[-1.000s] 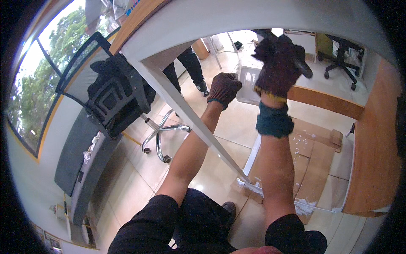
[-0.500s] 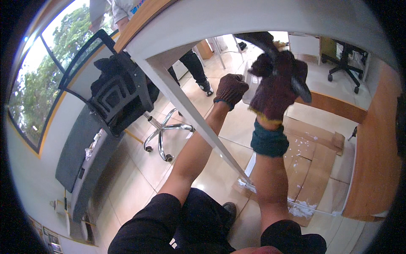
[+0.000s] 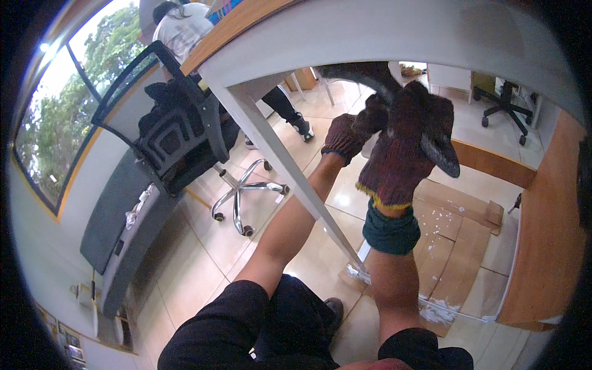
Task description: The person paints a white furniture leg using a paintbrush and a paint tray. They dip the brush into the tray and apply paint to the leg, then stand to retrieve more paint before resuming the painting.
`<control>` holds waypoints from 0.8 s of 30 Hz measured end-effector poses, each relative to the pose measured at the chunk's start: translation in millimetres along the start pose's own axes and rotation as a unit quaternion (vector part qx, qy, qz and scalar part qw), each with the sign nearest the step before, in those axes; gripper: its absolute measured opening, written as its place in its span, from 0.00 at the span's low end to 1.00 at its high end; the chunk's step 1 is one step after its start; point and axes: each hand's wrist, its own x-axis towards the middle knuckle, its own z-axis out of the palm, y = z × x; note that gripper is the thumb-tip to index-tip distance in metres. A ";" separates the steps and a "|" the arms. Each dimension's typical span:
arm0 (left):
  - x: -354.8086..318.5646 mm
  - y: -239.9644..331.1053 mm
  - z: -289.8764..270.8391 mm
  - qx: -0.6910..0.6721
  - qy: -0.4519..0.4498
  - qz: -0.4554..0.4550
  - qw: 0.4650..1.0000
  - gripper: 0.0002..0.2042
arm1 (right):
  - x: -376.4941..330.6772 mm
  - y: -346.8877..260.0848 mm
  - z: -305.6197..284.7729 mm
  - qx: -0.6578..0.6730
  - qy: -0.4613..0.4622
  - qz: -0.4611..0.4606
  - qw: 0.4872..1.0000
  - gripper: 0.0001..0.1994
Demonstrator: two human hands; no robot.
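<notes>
Dark tool (image 3: 364, 75): at 12 o'clock, just under the pale desk underside (image 3: 394, 31). It sticks out of the right glove both above and below, and its kind cannot be made out.
Black trousers (image 3: 246, 320): nearest, at 6 o'clock, with a shoe (image 3: 333, 305) on the tiled floor between the knees.
Forearms: both are bare and rise from 6 o'clock. The right one wears a green cuff (image 3: 388, 231).
Right hand (image 3: 410, 145): in a dark red knit glove, clenched round the dark tool. It now sits lower and closer to the camera than a second ago.
Left hand (image 3: 345, 132): in the same kind of glove, fingers curled. It has closed in from 11 o'clock and now lies against the right glove; whether it grips anything cannot be told.
Change: the hands were apart and are now bunched at one spot beside the top of the white table leg (image 3: 277, 154).
Table leg: slants from 11 o'clock down to the floor, unmoved.
Cardboard (image 3: 456, 246): flat on the floor at 4 o'clock, flecked with white crumbs.
Office chair (image 3: 179, 135): black, at 9 o'clock.
Farther off: another wheeled chair (image 3: 502, 102) at 2 o'clock.
</notes>
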 end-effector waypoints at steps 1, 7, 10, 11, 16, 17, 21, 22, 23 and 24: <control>2.4 8.2 -2.7 -0.038 -0.020 -0.052 0.998 0.12 | 12.8 5.2 -7.5 0.050 -0.028 -0.024 0.998 0.20; 7.0 -1.0 12.4 -0.008 0.043 0.005 0.999 0.13 | -24.6 71.7 -30.9 0.130 0.086 0.059 0.986 0.18; 2.9 -18.3 25.7 -0.090 0.069 -0.014 0.993 0.13 | -40.1 0.6 -8.4 0.003 -0.002 -0.005 1.000 0.17; 2.3 -31.1 30.2 -0.128 0.072 -0.020 0.989 0.13 | -40.6 -13.7 -0.2 -0.002 -0.009 -0.014 1.000 0.17; -1.4 18.9 -5.6 -0.049 0.011 -0.026 0.998 0.12 | -3.3 -9.1 -5.9 0.018 0.012 -0.005 1.000 0.16; 0.0 36.9 -17.8 -0.151 -0.002 -0.150 0.977 0.11 | 3.7 -2.1 -5.8 0.013 -0.001 -0.003 1.000 0.16; 0.7 14.6 -3.9 -0.095 0.048 -0.019 0.994 0.12 | -7.7 33.9 -4.0 0.044 0.021 0.038 0.998 0.15; 2.3 12.1 4.2 -0.162 0.057 0.003 0.985 0.12 | -15.5 38.4 -7.6 0.045 0.035 0.042 0.997 0.15; -3.4 -7.0 15.7 -0.219 0.067 0.017 0.973 0.12 | -30.0 36.9 -3.9 0.044 0.039 0.051 0.997 0.14; -6.9 -10.1 20.1 -0.249 0.070 0.018 0.966 0.12 | -39.7 25.2 1.1 0.027 0.033 0.047 0.998 0.14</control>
